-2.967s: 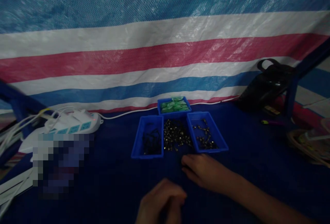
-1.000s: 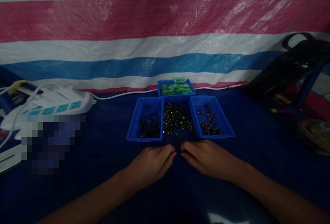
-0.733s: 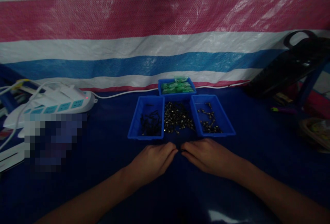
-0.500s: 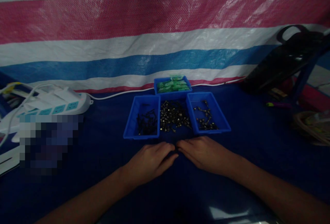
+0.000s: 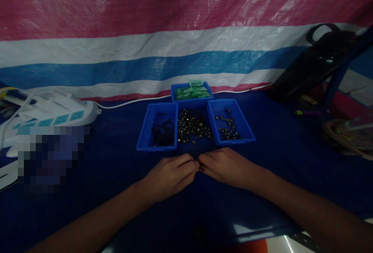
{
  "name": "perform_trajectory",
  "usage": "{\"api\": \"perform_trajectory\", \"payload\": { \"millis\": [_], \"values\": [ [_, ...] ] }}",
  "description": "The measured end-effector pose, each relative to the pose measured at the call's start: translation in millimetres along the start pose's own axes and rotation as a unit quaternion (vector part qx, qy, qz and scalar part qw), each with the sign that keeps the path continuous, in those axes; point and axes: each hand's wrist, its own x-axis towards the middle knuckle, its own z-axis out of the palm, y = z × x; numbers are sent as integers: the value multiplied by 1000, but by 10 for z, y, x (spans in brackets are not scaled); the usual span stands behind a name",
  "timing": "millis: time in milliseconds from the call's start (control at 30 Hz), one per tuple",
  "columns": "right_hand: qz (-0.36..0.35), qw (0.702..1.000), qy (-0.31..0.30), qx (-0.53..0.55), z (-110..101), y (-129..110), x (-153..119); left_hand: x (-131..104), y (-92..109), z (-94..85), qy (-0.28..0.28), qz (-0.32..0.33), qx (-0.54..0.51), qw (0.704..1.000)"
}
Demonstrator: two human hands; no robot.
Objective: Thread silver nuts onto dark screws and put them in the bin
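Behind the worktop (image 5: 116, 148), a striped sheet (image 5: 145, 12) in red, white and blue spans the view; the worktop is dark blue and carries the items below. At the right rear, a black bottle (image 5: 309, 66) with a loop handle is tilted; at the left side, a white power strip (image 5: 87, 116) bears plugs and leads. At the right side, a basket (image 5: 338, 138) is partly in view. At the centre, the left tray (image 5: 146, 128) contains thin dark parts (image 5: 163, 132); the right tray (image 5: 243, 124) contains metal pieces (image 5: 230, 132); the rear tray (image 5: 192, 101) contains green packets (image 5: 194, 91); all three are blue.

In front of the trays, the left hand (image 5: 171, 175) has its fingers pressed together; whether it grips anything cannot be told. The right hand (image 5: 227, 165) pinches a small dark part (image 5: 201, 168) between thumb and fingers; the two hands meet at the fingertips, nearer the wearer than the trays. The small dark part lies at the tips of the right hand, just beside those of the left hand; its exact form is too small to tell. Between the left and right trays lies a pile of loose metal parts (image 5: 194, 124), beyond both hands and near them.
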Motion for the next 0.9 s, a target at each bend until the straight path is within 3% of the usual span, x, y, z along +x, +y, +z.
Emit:
{"api": "perform_trajectory", "payload": {
  "millis": [333, 567, 733, 900],
  "values": [
    [20, 999, 6, 37, 8, 24, -8, 27, 25, -53, -35, -19, -77, 996],
    [-9, 998, -3, 64, -51, 34, -26, 6, -32, 9, 16, -20, -91, 995],
    [-19, 998, -11, 53, -114, 23, -37, 9, -32, 12, 22, -22, -78, 996],
    [-11, 999, -9, 40, -111, 29, -29, 13, -5, -6, 35, -74, -52, 995]
  ]
}}
